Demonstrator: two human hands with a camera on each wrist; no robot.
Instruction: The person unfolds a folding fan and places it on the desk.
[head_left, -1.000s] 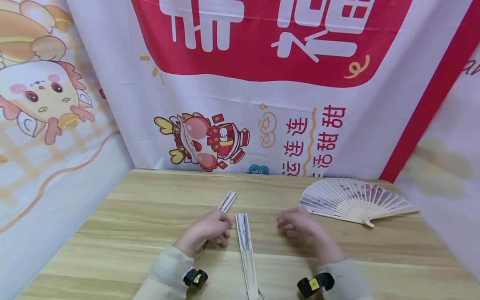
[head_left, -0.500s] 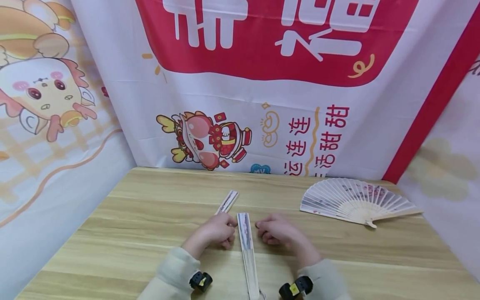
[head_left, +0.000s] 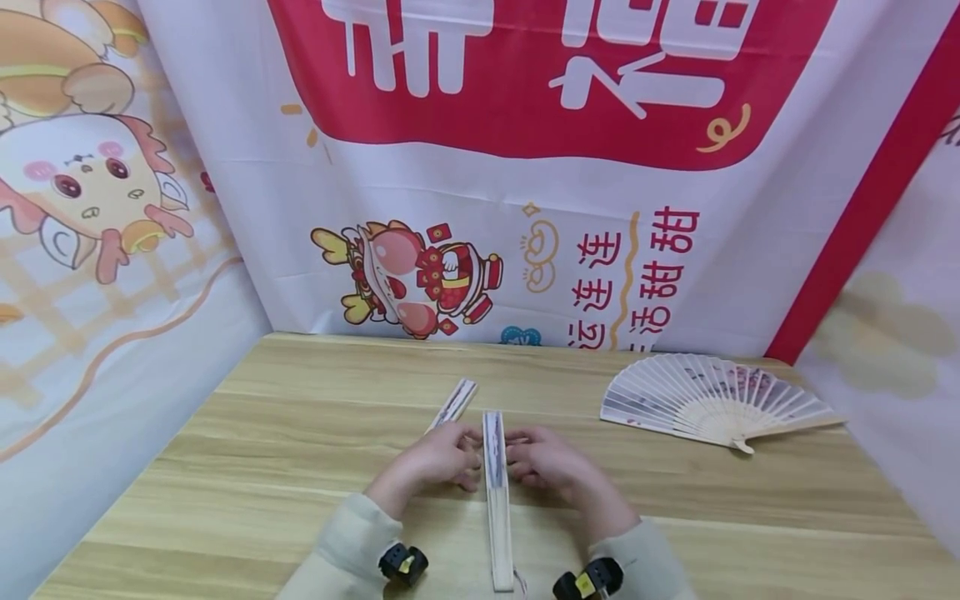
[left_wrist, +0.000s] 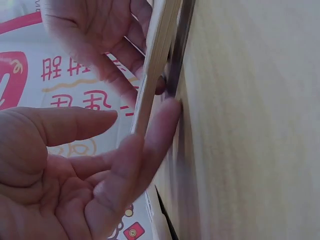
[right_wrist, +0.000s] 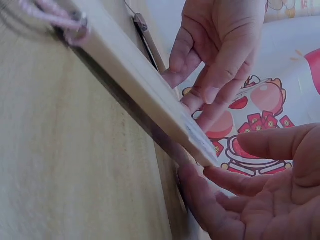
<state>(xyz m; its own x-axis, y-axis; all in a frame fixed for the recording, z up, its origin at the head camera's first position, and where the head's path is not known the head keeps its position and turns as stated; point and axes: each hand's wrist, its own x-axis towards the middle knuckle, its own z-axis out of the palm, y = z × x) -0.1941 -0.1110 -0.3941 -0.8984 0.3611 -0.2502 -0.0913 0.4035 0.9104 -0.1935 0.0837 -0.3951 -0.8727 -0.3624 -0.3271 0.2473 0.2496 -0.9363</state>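
Note:
A folded hand fan (head_left: 497,517) with a printed band near its far end lies lengthwise between both hands. My left hand (head_left: 442,458) touches its left side with the fingertips, and the thumb stands apart from it in the left wrist view. From the other side, my right hand (head_left: 555,462) brings its fingers against the fan's far end; its thumb (right_wrist: 270,142) is also off the fan. In the right wrist view a gap and shadow show below the fan, and a pink cord (right_wrist: 55,19) hangs at its near end.
Another folded fan (head_left: 453,402) lies slanted beyond the left hand, partly hidden by it. A spread fan (head_left: 712,404) rests at the back right of the wooden table (head_left: 225,467). A printed cloth (head_left: 450,183) hangs behind the table.
My right hand has moved left from near the spread fan to the middle folded fan. The left hand has shifted slightly right to it. That fan has moved slightly away from me.

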